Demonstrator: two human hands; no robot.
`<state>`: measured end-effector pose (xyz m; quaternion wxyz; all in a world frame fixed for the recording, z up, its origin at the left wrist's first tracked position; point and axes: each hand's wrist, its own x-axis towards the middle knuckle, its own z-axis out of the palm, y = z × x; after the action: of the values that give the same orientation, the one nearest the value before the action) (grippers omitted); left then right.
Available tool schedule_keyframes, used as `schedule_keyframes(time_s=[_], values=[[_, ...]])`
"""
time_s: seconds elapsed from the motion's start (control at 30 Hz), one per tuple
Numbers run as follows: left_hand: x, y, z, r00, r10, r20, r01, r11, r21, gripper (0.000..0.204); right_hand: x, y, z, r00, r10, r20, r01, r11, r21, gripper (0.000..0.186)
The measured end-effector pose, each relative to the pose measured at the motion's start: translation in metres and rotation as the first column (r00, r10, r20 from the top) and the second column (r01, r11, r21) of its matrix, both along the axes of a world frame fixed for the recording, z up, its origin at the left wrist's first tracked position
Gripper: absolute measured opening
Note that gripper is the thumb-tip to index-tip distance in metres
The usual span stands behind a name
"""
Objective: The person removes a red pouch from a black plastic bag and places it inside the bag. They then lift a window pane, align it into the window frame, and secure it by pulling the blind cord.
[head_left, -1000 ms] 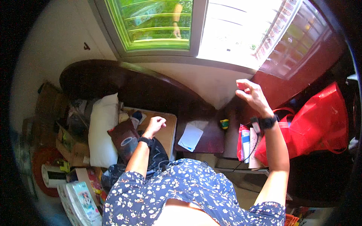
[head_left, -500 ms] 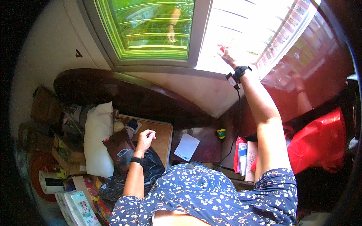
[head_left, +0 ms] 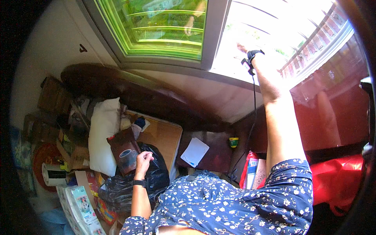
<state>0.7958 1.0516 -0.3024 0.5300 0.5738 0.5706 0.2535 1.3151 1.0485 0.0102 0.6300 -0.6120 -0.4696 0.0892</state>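
Observation:
My right arm stretches up into the glare of the open window (head_left: 270,23). My right hand (head_left: 243,48) is nearly washed out, so its fingers and anything in them cannot be made out. A black wrist device with a cable (head_left: 250,62) is strapped to that wrist. Lower left, my left hand (head_left: 143,161) is closed, fingers curled in, with nothing visible in it. It hovers by a dark packet with a cup printed on it (head_left: 124,153) and a black plastic bag (head_left: 133,192); whether it touches either is unclear.
A grey-framed glass pane (head_left: 156,31) stands left of the opening. Below are a white pillow (head_left: 103,137), a wooden board (head_left: 160,135), white papers (head_left: 194,152) and a small yellow-green container (head_left: 233,141). A red bag (head_left: 337,180) and upright booklets (head_left: 252,172) lie at right.
My right hand has reached farther up and out into the bright opening. My left hand has dropped lower, toward the black bag. The whole view has shifted slightly.

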Motion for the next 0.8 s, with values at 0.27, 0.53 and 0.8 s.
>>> schedule_keyframes(time_s=[0.27,0.53,0.8], values=[[-0.026,0.017,-0.011,0.998,0.059,-0.025,-0.06,0.997,-0.056,0.015,-0.031,0.017,-0.013,0.998,0.063,0.003,-0.063,0.997,-0.049,0.025],[-0.03,0.019,-0.028,1.0,0.023,0.018,-0.022,0.998,-0.052,0.014,-0.031,0.008,0.0,0.977,0.203,-0.07,-0.214,0.948,-0.236,0.042],[-0.008,0.011,-0.021,1.0,0.018,0.003,-0.018,0.999,-0.031,0.014,0.081,0.061,-0.017,0.969,0.193,0.154,-0.144,0.949,-0.28,0.075]])
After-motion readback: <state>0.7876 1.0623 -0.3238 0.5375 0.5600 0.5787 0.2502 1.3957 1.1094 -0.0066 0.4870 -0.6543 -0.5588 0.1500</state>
